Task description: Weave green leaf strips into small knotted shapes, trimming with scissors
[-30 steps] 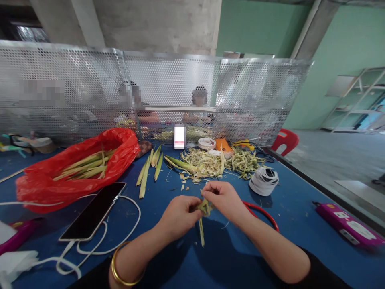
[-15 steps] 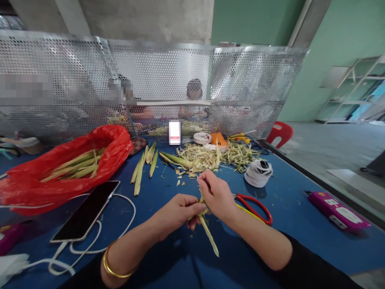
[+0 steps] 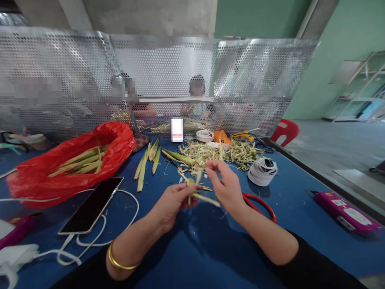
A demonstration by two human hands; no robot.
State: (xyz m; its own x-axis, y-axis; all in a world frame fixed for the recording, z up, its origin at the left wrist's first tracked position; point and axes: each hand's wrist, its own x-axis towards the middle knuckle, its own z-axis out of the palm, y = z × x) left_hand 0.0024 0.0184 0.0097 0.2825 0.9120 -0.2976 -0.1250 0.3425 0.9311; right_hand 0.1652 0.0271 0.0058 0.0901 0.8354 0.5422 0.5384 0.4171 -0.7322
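Observation:
My left hand (image 3: 177, 196) pinches a small knot of pale yellow-green leaf strips (image 3: 190, 184) over the table, with several ends sticking out. To its right my right hand (image 3: 224, 182) has thumb and fingertips closed around the upper end of one strip (image 3: 199, 175); the tip is partly hidden. A long loose tail points right, below my right hand. Under my right forearm lies a tool with red loop handles (image 3: 261, 200), its head hidden. Just beyond the hands sits a heap of shredded leaf strips (image 3: 207, 154).
Left stands a red plastic bag (image 3: 33, 168) of long leaves, near a phone (image 3: 93, 204) with white cable. Several cut leaves (image 3: 142, 172) lie mid-table. A white ribbon roll (image 3: 262, 171) and a purple pack (image 3: 345, 212) are right. Behind a perforated metal screen (image 3: 162, 60) people sit.
My right hand has moved slightly right, away from my left, drawing a strip upward. The knot in my left hand has turned, and its tail now points right rather than down.

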